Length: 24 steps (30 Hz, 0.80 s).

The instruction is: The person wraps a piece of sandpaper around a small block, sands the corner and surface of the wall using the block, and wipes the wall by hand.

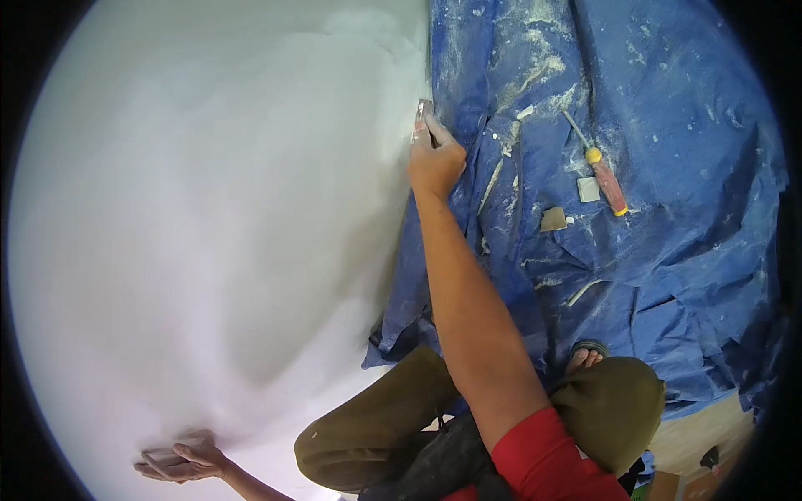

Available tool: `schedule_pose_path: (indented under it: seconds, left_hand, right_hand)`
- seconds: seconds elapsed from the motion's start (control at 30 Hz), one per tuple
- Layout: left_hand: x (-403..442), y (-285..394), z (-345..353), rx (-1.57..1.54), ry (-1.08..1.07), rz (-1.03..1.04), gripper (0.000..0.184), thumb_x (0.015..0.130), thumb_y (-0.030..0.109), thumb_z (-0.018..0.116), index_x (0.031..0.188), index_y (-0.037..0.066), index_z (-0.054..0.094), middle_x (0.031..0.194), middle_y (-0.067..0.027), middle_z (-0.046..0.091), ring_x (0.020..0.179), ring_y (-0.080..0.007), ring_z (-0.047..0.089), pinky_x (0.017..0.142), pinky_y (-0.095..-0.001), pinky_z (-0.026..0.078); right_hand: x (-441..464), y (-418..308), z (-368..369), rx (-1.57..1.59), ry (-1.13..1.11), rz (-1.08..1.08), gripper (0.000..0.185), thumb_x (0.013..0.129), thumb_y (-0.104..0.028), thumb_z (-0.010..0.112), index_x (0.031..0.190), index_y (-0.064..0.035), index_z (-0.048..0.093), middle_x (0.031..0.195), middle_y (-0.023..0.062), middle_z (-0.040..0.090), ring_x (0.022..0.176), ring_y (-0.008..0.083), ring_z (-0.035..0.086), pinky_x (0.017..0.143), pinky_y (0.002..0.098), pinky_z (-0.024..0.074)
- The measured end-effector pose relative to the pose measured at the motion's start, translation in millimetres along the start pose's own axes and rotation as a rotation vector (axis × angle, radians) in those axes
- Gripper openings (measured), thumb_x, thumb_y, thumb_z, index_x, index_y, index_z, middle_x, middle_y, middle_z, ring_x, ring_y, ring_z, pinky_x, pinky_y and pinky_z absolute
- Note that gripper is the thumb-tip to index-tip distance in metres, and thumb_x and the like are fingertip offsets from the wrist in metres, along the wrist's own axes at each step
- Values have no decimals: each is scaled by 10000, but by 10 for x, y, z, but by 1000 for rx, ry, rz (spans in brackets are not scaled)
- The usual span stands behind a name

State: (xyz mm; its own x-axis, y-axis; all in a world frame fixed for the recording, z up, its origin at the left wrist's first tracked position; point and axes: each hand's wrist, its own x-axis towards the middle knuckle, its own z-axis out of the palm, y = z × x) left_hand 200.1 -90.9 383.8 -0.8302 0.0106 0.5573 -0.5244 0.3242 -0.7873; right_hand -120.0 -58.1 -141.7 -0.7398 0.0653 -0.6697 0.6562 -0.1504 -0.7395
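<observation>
My right hand (438, 163) grips a small flat, dusty reddish-brown piece (421, 118) between thumb and fingers. It is at the edge where the white surface (251, 209) meets the blue sheet (685, 167). Low on the left, my left hand (182, 461) is beside the white surface, its dusty fingers stretched out and apart. I make out no object in it; a shadow lies just above.
A screwdriver (610, 185) with a red and yellow handle lies on the dusty blue sheet, beside a pale square piece (588, 189) and a tan piece (553, 220). White debris is scattered around. My knees and a sandalled foot (583, 359) are at the bottom.
</observation>
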Motion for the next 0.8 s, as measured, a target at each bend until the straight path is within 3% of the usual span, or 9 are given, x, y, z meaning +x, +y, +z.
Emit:
schedule_pose_path:
  seconds: [0.07, 0.1, 0.13, 0.27, 0.37, 0.4, 0.43, 0.6, 0.8]
  left_hand:
    - [74, 166, 7, -219, 52, -21, 702, 1010, 602, 592, 1472, 75, 544, 1603, -236, 447, 1534, -435, 344, 1188, -632, 378]
    - [-7, 166, -29, -212, -38, 12, 655, 1074, 450, 567, 1552, 40, 384, 1642, -251, 361, 1544, -442, 319, 1240, -628, 303]
    - [88, 459, 6, -333, -31, 6, 598, 1062, 325, 584, 1536, 19, 388, 1624, -315, 349, 1517, -483, 346, 1229, -631, 313]
    - [484, 2013, 113, -819, -418, 199, 522, 934, 215, 686, 1411, 69, 531, 1594, -234, 444, 1506, -449, 388, 1217, -588, 320]
    - [641, 3238, 422, -950, -655, 467, 495, 838, 133, 762, 1316, 107, 638, 1571, -174, 516, 1497, -424, 420, 1207, -555, 326]
    - [590, 3588, 600, -926, -672, 547, 492, 806, 105, 788, 1285, 119, 674, 1563, -153, 539, 1495, -415, 430, 1204, -544, 327]
    - [523, 3880, 805, -895, -697, 623, 528, 805, 139, 822, 1309, 135, 663, 1605, -132, 499, 1519, -380, 407, 1218, -533, 318]
    - [471, 4750, 1681, -690, -504, 789, 671, 782, 256, 886, 1387, 157, 614, 1684, -124, 375, 1587, -316, 291, 1284, -492, 266]
    - [794, 5164, 1857, -612, -571, 872, 781, 714, 384, 936, 1398, 190, 610, 1677, -142, 375, 1594, -312, 270, 1314, -483, 224]
  right_hand:
    - [-9, 190, -2, 56, -33, 32, 327, 982, -131, 727, 1245, 63, 729, 1114, 194, 788, 1000, 220, 761, 878, 309, 579]
    - [-32, 287, -25, 95, -45, 30, 361, 983, -146, 734, 1281, 56, 708, 1115, 181, 786, 965, 196, 754, 844, 292, 577]
    - [-52, 308, -66, 136, -55, 24, 398, 985, -161, 740, 1317, 50, 687, 1116, 169, 784, 931, 173, 747, 810, 274, 574]
    - [-510, 201, -397, 88, -142, 1, 426, 992, -173, 734, 1358, 30, 656, 1141, 156, 778, 929, 165, 741, 811, 287, 571]
    - [-764, 293, -605, -44, -124, -28, 400, 987, -190, 732, 1319, 25, 675, 1154, 172, 770, 979, 225, 747, 866, 342, 574]
    - [-827, 318, -680, -102, -108, -28, 385, 974, -192, 729, 1298, 10, 682, 1175, 207, 749, 1044, 306, 726, 919, 397, 556]
    - [-880, 337, -755, -160, -90, -27, 371, 960, -193, 726, 1278, -5, 688, 1196, 243, 729, 1109, 387, 704, 972, 451, 537]
    - [-968, 667, -1059, -247, -160, -103, 412, 950, -204, 763, 1280, 26, 673, 1181, 218, 743, 1072, 365, 721, 970, 423, 548]
    - [-809, 843, -1154, -86, -314, -63, 383, 941, -143, 773, 1246, 59, 662, 1151, 223, 740, 1050, 315, 728, 936, 386, 556]
